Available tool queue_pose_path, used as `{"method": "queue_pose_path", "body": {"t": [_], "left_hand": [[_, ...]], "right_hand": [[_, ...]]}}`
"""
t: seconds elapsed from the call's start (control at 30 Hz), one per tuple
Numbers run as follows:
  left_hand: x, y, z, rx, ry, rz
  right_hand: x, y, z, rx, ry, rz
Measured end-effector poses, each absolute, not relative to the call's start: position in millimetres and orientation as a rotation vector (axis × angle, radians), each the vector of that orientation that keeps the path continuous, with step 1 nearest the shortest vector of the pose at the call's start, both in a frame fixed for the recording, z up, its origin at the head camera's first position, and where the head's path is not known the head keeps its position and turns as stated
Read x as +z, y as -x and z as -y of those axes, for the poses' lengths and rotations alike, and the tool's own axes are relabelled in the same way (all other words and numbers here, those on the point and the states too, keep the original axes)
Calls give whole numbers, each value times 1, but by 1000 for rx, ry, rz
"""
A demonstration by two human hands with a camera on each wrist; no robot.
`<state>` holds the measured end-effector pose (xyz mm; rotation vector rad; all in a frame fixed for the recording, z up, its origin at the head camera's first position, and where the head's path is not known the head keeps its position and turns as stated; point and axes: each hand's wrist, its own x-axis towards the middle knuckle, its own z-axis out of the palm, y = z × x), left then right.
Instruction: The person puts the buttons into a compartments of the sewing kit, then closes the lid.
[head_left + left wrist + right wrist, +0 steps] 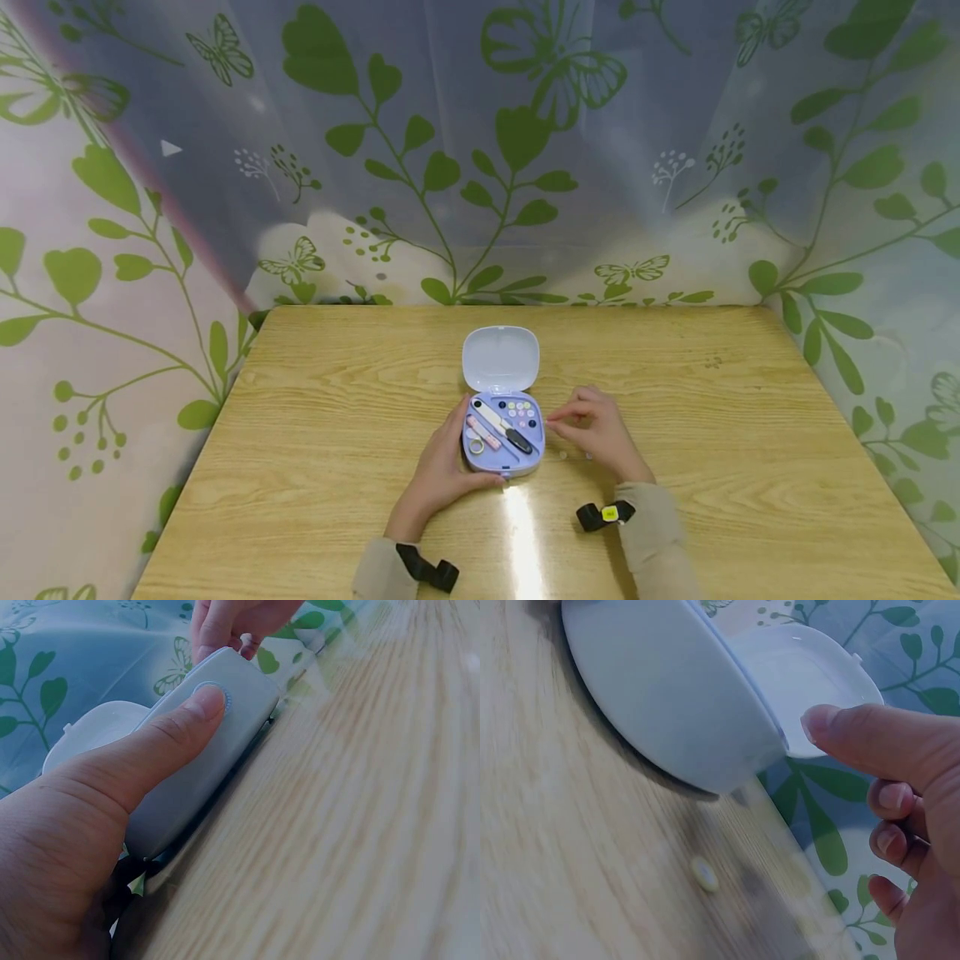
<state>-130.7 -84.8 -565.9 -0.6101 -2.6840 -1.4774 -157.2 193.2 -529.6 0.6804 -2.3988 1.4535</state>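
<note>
1. A jolt from the left hand (438,467) could scatter the buttons (521,412) at one o'clock inside the sewing box (491,469), which sits mid-counter (337,392).
2. The right hand (596,429), dropping low, could knock the stray button (562,455) at the box's four o'clock.
3. Left hand: wrapped round the box's nine o'clock side, thumb at six.
4. Right hand: thumb and forefinger nearly closed at three o'clock; whether they pinch anything, I cannot tell.

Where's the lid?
In the head view, the lid is open at the far edge of the box, which the left hand holds.
</note>
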Motion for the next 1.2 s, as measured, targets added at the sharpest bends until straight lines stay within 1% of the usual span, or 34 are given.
{"method": "queue_pose_path", "body": {"t": [0.4,0.57,0.73,0.93,1.2], "left_hand": [[-564,130,85,-1482,596,2706],[-564,129,85,-1467,568,2734],[-564,129,85,-1463,565,2734],[-564,129,85,-1465,569,2728],[-563,129,85,-1470,586,2719]], "right_hand": [[-534,158,-181,1497,-619,2525],[-534,159,-179,1447,-654,2580],[-530,160,-176,1386,-700,2622],[-520,159,-172,1337,-635,2725],[-517,159,-168,1323,-589,2755]]}}
